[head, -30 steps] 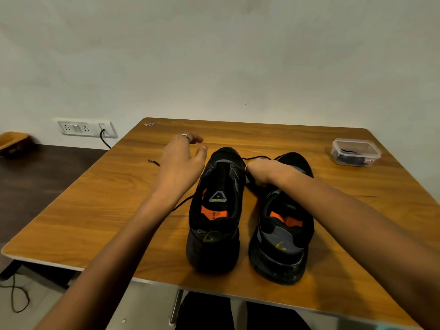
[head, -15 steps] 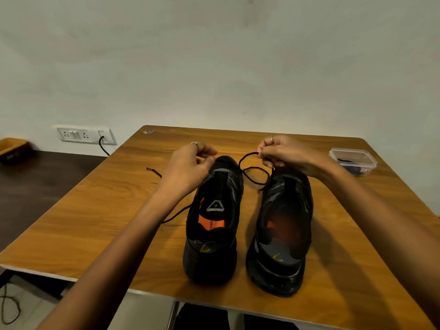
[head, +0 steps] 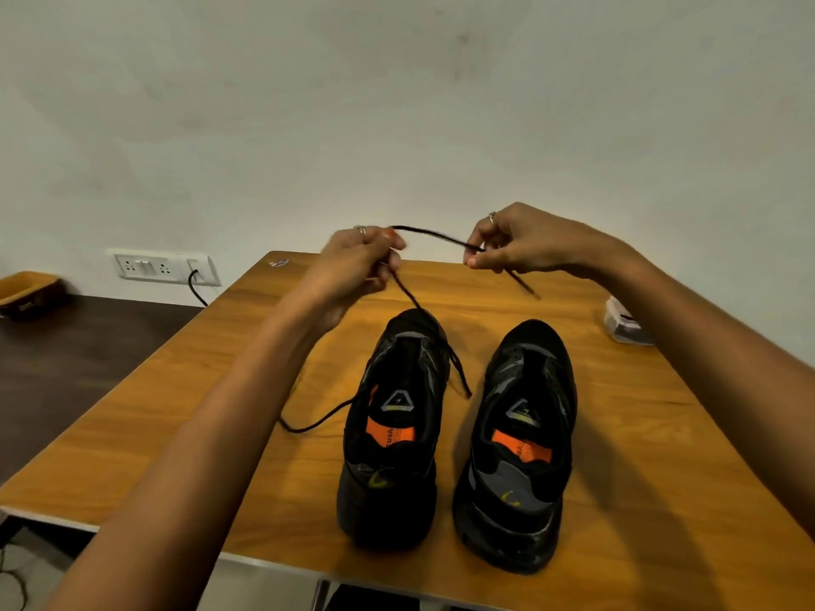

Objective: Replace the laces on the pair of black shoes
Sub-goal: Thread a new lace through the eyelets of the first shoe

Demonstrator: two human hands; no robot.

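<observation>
Black lace (head: 434,235) is up in the air over the far half of the worktop (head: 639,416), stretched roughly side to side between my two hands. Left hand (head: 353,269) grip: fingers curled round it, pinching. Right hand (head: 525,242) grip: pinching it too, with a short tail poking out down-right past the fingers. From the left hand the lace drops toward me into the toe end of the left shoe (head: 392,434), so it's threaded there; one end lies on the wood left of that shoe, another hangs off its right side. Right shoe (head: 520,443) sits just beside, looks laceless, can't be sure. My read: lace is coming out of the left shoe, left hand is nearer the eyelets, pull runs up and away. Clear box (head: 626,324) at right edge, half hidden by my forearm.
</observation>
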